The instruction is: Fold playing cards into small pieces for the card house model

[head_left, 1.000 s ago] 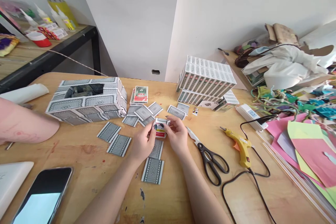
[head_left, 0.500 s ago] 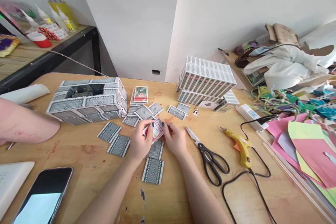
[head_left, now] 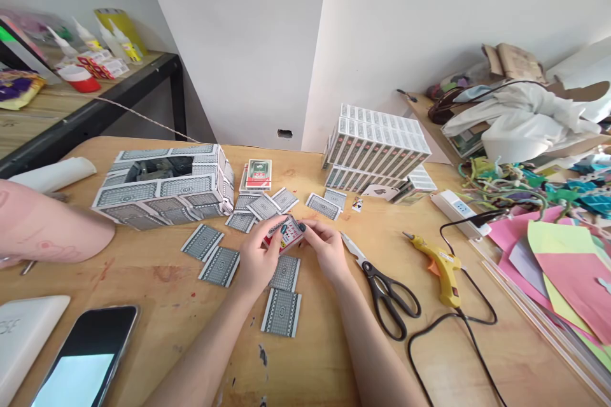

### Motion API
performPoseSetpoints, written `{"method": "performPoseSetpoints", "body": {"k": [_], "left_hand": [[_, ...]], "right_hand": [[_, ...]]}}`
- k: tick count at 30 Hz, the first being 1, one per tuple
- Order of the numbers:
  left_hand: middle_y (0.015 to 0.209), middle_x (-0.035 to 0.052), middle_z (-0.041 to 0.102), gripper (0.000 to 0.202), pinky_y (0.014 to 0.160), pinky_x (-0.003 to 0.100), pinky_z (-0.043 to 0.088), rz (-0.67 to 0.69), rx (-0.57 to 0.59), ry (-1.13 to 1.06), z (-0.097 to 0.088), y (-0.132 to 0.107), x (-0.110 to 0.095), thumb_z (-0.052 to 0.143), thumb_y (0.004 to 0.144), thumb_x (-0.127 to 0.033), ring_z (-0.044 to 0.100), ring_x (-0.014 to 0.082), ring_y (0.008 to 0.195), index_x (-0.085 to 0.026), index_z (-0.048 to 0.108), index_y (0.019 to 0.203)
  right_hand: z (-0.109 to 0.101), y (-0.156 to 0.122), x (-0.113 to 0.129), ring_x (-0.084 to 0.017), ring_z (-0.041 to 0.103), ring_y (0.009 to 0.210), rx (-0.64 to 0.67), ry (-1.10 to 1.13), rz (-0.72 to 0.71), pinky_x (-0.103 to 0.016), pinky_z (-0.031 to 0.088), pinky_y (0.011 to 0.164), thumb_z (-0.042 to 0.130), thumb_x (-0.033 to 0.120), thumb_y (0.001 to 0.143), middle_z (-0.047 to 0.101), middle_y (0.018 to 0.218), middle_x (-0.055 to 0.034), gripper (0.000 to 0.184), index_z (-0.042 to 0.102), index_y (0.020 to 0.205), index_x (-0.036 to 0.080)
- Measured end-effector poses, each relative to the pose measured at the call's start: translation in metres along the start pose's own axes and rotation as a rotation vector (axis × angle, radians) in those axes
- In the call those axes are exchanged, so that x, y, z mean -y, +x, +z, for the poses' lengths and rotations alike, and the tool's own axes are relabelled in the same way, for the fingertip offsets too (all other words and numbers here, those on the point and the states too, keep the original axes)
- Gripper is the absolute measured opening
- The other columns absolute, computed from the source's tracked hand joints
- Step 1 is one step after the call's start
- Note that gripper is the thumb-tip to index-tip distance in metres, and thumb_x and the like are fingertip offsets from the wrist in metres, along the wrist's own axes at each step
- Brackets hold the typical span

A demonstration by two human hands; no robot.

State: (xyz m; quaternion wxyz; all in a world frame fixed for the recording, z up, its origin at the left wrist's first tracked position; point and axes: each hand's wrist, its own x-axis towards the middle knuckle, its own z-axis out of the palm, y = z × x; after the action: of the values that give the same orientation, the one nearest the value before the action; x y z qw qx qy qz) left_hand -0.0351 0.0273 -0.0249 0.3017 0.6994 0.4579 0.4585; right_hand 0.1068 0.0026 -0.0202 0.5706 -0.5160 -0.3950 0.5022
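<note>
My left hand (head_left: 258, 262) and my right hand (head_left: 326, 248) meet over the middle of the wooden table (head_left: 143, 280), both pinching a small red and white card pack (head_left: 287, 234) between their fingertips. Several grey-backed playing cards (head_left: 220, 265) lie flat around and under my hands. One card (head_left: 281, 311) lies just in front of my wrists. A box covered with the same cards (head_left: 165, 186) stands to the left, with a dark opening on top.
Black-handled scissors (head_left: 382, 280) and a yellow glue gun (head_left: 442, 267) with its black cord lie to the right. Stacked card packs (head_left: 377, 146) stand behind. A phone (head_left: 86, 362) lies at the front left, another person's forearm (head_left: 48, 229) at the left edge. Coloured paper (head_left: 563, 261) covers the right.
The pack between my fingers has been turned and tilted, then lowered slightly toward the table. My hands stay close together in the same spot.
</note>
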Motion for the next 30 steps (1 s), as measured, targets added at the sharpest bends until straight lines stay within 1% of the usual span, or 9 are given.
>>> {"method": "performPoseSetpoints", "body": {"k": [4,7,11,14,16,19,22,26,30], "left_hand": [[0.103,0.0071,0.066,0.028,0.08,0.032,0.051,-0.186,-0.05,-0.202,0.0021,0.0017,-0.0005,0.055,0.079,-0.029,0.062,0.019,0.094,-0.02,0.061,0.105],[0.098,0.0074,0.067,0.028,0.074,0.03,0.053,-0.333,-0.059,-0.36,0.003,0.0032,-0.0026,0.062,0.074,-0.03,0.064,0.0193,0.089,-0.017,0.062,0.099],[0.096,0.0077,0.068,0.031,0.075,0.032,0.052,-0.428,-0.033,-0.458,0.0041,0.0053,-0.0052,0.066,0.069,-0.032,0.064,0.0203,0.088,-0.015,0.061,0.094],[0.098,0.0089,0.067,0.041,0.078,0.034,0.052,-0.446,-0.001,-0.505,0.0043,0.0054,-0.0074,0.068,0.067,-0.034,0.064,0.0214,0.09,-0.013,0.057,0.101],[0.102,0.0098,0.066,0.049,0.08,0.036,0.052,-0.415,0.062,-0.53,0.0048,0.0042,-0.0083,0.071,0.065,-0.034,0.063,0.0228,0.093,-0.014,0.054,0.106],[0.106,0.0092,0.065,0.047,0.082,0.036,0.051,-0.358,0.148,-0.508,0.007,0.0013,-0.0066,0.069,0.067,-0.032,0.062,0.0228,0.097,-0.016,0.053,0.108],[0.098,0.0079,0.067,0.035,0.075,0.033,0.053,-0.347,0.13,-0.431,0.0087,-0.0002,-0.002,0.063,0.073,-0.032,0.064,0.0203,0.088,-0.016,0.056,0.104],[0.084,0.0057,0.068,0.031,0.064,0.029,0.054,-0.388,0.115,-0.424,0.0072,0.0015,0.0006,0.063,0.073,-0.034,0.064,0.0163,0.069,-0.014,0.059,0.096],[0.079,0.0039,0.068,0.03,0.061,0.029,0.053,-0.417,0.105,-0.467,0.0062,0.0033,-0.0031,0.063,0.072,-0.036,0.063,0.0162,0.066,-0.015,0.062,0.093]], "right_hand": [[0.0,0.0001,0.0019,-0.019,0.062,0.076,0.09,0.065,0.052,-0.032,0.05,0.07,0.066,0.038,0.07,0.069,0.087,-0.005,0.027,0.069,0.088,0.018],[0.001,0.0006,0.0003,-0.017,0.061,0.072,0.087,0.108,0.069,-0.03,0.05,0.069,0.069,0.035,0.068,0.069,0.081,-0.0033,0.023,0.069,0.083,0.018],[0.0012,0.0017,-0.0011,-0.015,0.06,0.067,0.029,0.202,0.097,-0.028,0.049,0.064,0.07,0.035,0.066,0.068,0.079,-0.0027,0.021,0.068,0.079,0.018],[0.0006,0.0029,-0.0004,-0.015,0.059,0.064,-0.017,0.256,0.115,-0.027,0.048,0.06,0.071,0.036,0.065,0.067,0.077,-0.0034,0.024,0.067,0.078,0.017],[0.0004,0.0039,0.0001,-0.014,0.058,0.062,-0.039,0.279,0.128,-0.027,0.047,0.059,0.071,0.037,0.065,0.067,0.075,-0.0038,0.026,0.067,0.079,0.016],[0.0001,0.0054,0.0,-0.013,0.056,0.06,-0.055,0.301,0.127,-0.027,0.047,0.058,0.07,0.037,0.065,0.066,0.074,-0.0038,0.026,0.067,0.08,0.016],[-0.0007,0.0062,-0.0019,-0.013,0.055,0.059,-0.056,0.304,0.101,-0.027,0.047,0.057,0.069,0.036,0.066,0.065,0.074,-0.0033,0.024,0.067,0.08,0.017],[-0.0014,0.0059,-0.0053,-0.011,0.054,0.059,-0.021,0.255,0.08,-0.026,0.046,0.058,0.068,0.035,0.069,0.064,0.074,-0.0018,0.021,0.065,0.079,0.017],[-0.0004,0.0049,-0.0053,-0.011,0.052,0.057,-0.011,0.213,0.079,-0.025,0.044,0.058,0.068,0.036,0.068,0.062,0.071,-0.0004,0.02,0.063,0.074,0.017]]}}
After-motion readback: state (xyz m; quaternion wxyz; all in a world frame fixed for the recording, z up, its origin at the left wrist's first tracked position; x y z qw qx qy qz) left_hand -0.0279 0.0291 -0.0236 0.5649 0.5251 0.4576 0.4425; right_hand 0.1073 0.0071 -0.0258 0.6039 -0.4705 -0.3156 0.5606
